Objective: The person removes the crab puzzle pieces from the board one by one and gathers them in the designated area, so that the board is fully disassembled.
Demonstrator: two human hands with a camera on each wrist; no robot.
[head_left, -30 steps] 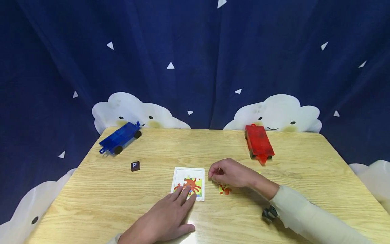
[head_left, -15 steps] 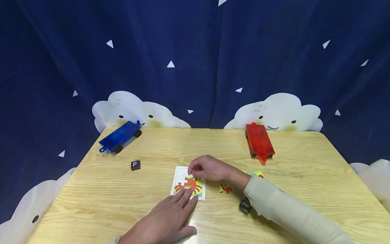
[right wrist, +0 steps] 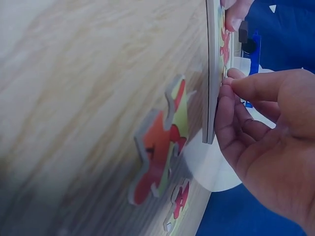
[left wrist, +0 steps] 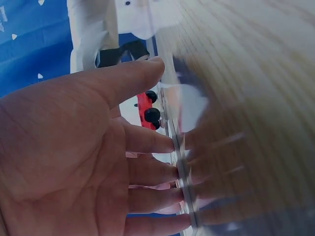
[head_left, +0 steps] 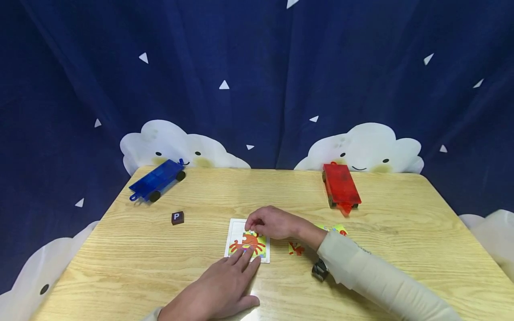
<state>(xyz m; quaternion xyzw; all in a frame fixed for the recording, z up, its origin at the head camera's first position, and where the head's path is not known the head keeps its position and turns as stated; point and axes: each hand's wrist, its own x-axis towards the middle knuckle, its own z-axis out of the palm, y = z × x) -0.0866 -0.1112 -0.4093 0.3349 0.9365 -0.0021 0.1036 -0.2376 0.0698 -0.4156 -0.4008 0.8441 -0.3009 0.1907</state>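
Fitting seems underway: the left hand (head_left: pixel 217 285), fingers straight, grasps nothing across the puzzle tray's (head_left: pixel 237 228) near side, the right hand (head_left: pixel 275 223) pinches at its far side (on a piece? I cannot tell), probably needing careful alignment among crab pieces (head_left: pixel 250 240) inside the tray.

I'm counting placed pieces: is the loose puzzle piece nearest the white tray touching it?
Apart: the head view shows table between the loose piece and the white tray.
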